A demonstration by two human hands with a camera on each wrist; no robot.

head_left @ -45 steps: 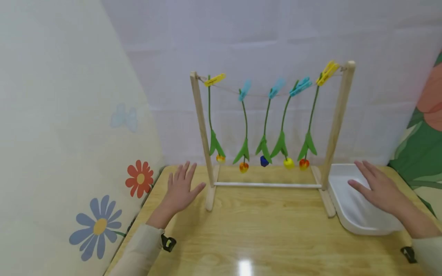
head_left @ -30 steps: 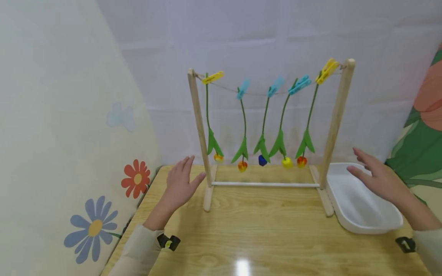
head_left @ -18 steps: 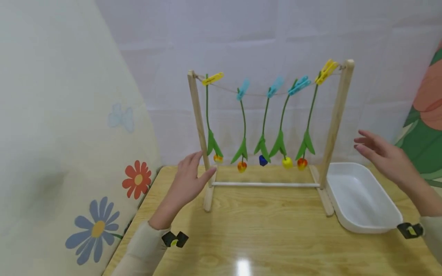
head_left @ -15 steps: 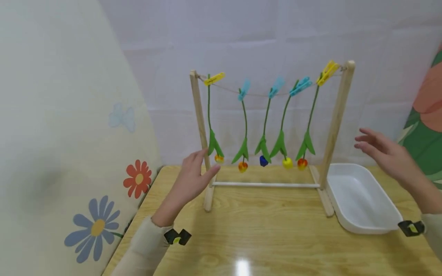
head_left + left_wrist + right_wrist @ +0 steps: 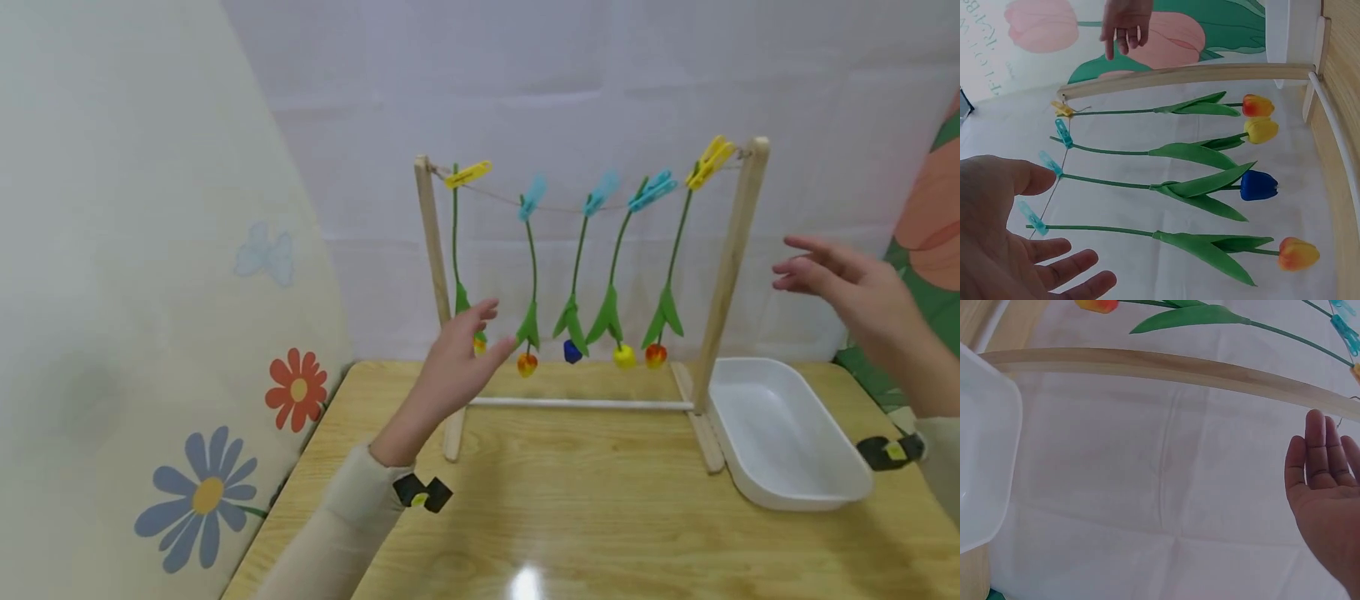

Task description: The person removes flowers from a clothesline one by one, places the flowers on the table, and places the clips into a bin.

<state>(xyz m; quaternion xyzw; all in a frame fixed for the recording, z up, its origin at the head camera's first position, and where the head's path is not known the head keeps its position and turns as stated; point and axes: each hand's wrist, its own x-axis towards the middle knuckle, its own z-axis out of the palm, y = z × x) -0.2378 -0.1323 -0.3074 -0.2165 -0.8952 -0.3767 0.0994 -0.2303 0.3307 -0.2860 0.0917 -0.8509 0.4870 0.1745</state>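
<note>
Artificial tulips hang head-down from a string on a wooden frame [image 5: 727,283], each held by a clothespin. Yellow clothespins [image 5: 711,162] clip the outermost stems; blue ones [image 5: 652,190] clip those between. The blooms include a blue tulip [image 5: 573,351], a yellow tulip [image 5: 624,357] and orange-red ones [image 5: 527,364]. My left hand [image 5: 457,367] is raised before the leftmost tulip, partly covering it, with fingers relaxed and nothing held. To the right of the frame, above the white tray, my right hand [image 5: 862,292] hovers with loosely bent fingers, holding nothing.
A white plastic tray [image 5: 787,442] stands on the wooden table [image 5: 585,508] against the frame's right foot. A white rod [image 5: 577,404] joins the frame's feet low down. A flower-printed wall [image 5: 225,333] borders the left side; a white cloth hangs behind.
My left hand has moved right and up, from beside the left post to in front of the leftmost tulip. My right hand has risen from over the tray. The tulips stay hanging.
</note>
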